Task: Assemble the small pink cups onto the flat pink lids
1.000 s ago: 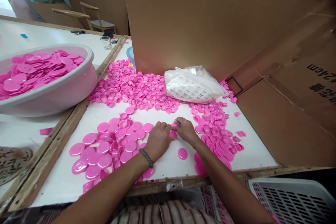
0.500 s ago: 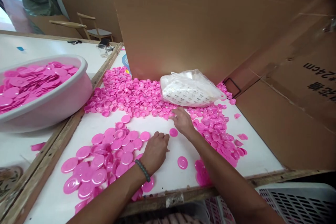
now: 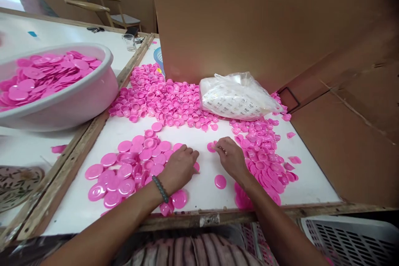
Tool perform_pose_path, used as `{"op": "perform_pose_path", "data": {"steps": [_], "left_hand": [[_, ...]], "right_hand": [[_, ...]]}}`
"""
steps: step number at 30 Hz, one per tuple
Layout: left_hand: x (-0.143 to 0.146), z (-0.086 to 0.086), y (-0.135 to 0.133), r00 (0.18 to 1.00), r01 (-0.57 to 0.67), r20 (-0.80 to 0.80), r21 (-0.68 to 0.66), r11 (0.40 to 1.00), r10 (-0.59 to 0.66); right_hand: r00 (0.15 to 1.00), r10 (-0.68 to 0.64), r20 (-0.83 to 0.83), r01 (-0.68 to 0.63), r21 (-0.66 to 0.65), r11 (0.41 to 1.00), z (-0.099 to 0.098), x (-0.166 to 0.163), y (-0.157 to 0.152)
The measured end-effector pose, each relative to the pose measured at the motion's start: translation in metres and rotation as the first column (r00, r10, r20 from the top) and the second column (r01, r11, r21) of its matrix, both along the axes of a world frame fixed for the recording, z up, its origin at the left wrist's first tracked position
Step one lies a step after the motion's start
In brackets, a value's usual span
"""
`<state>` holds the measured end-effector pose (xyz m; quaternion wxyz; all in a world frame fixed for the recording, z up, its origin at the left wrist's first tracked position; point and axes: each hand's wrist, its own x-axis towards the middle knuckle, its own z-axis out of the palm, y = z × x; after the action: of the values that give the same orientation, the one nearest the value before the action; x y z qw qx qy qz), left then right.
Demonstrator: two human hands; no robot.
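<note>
Over the tabletop [image 3: 204, 193], my right hand [image 3: 231, 157] is back from the small pink cups [image 3: 176, 106], pinching seemingly one beside a pink disc [image 3: 210, 147] lying there, bringing both close, while my left hand's [image 3: 180, 167] curled grip I cannot read.

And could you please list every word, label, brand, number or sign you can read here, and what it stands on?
Readable text: none.
White plastic bag: rows of small dark print, too small and blurred to read; I can't tell whether they are on the bag or its contents.
</note>
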<state>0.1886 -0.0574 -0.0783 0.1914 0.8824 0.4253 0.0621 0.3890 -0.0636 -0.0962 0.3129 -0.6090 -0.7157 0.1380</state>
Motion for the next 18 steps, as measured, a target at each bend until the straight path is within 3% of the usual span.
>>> {"op": "perform_pose_path", "data": {"steps": [2,5,10,14,18], "left_hand": [[0.003,-0.007,-0.004,0.998,0.022,-0.056,-0.027,0.999,-0.024],[0.008,-0.015,-0.005,0.997,-0.046,-0.066,-0.067,0.997,0.042],[0.011,-0.017,-0.006,0.993,-0.112,-0.044,-0.089,0.990,0.109],[0.016,-0.020,-0.011,0.997,-0.077,0.018,-0.130,0.989,0.080],[0.024,-0.023,-0.015,0.994,0.018,0.112,-0.111,0.994,-0.005]], "right_hand": [[1.000,-0.007,0.029,0.007,0.008,1.000,-0.001,0.000,-0.005],[0.991,0.019,0.132,-0.019,-0.001,1.000,-0.006,0.002,0.000],[0.934,0.105,0.340,-0.081,-0.083,0.993,-0.010,0.004,0.010],[0.904,0.189,0.385,-0.161,-0.104,0.981,-0.009,0.003,0.007],[0.896,0.186,0.404,-0.157,-0.103,0.982,-0.012,0.004,0.003]]}}
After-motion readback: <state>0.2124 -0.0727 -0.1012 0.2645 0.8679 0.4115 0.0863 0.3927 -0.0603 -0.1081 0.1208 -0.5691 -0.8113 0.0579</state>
